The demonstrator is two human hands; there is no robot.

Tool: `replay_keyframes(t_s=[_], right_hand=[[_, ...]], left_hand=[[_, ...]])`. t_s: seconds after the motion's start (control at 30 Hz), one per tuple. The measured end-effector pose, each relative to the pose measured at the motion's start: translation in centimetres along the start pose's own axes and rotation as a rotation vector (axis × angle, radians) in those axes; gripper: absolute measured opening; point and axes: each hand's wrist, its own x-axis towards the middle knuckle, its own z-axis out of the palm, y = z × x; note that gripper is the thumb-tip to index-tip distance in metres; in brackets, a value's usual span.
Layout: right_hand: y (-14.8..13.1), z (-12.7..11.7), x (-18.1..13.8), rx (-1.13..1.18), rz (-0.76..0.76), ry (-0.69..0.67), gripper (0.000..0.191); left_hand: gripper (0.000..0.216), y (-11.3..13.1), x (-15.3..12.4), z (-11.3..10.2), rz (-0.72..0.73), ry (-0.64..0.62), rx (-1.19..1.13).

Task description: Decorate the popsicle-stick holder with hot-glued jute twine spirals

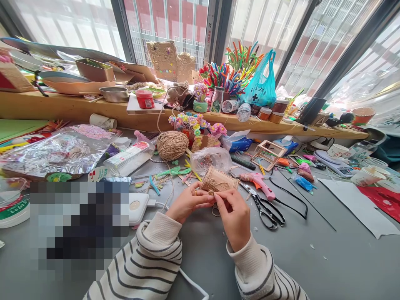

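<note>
My left hand is closed in a pinch, its fingertips meeting those of my right hand. Between them is a small brown piece, too small to name surely. Just behind the fingers lies a twine-wrapped tan craft piece with a twine bow on its front; the hands hide its lower part. A small metal ring shows below the fingertips. Black-handled scissors lie open to the right, beside a pink hot glue gun.
A twine ball and a clear plastic bag sit behind the hands. At left are a white device with a cable and a clear bottle. White paper lies at right. A crowded ledge runs below the windows.
</note>
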Motion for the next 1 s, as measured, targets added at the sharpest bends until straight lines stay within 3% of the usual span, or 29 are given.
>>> replay_keyframes(t_s=[0.4, 0.67, 0.8, 1.0], right_hand=[[0.3, -1.6, 0.6, 0.02, 0.054, 0.025, 0.013], [2.4, -4.4, 1.2, 0.0, 0.11, 0.045, 0.011], [2.7, -4.4, 1.3, 0.007, 0.107, -0.027, 0.012], [2.2, -4.0, 1.4, 0.004, 0.095, -0.104, 0.013]], left_hand=[[0.041, 0.0, -0.1, -0.4, -0.01, -0.005, 0.097], [0.032, 0.2, -1.0, 0.1, 0.051, 0.055, 0.452], [0.033, -0.2, -1.2, -0.1, 0.14, 0.12, 0.601], [0.049, 0.0, -1.7, 0.0, 0.135, 0.222, 0.867]])
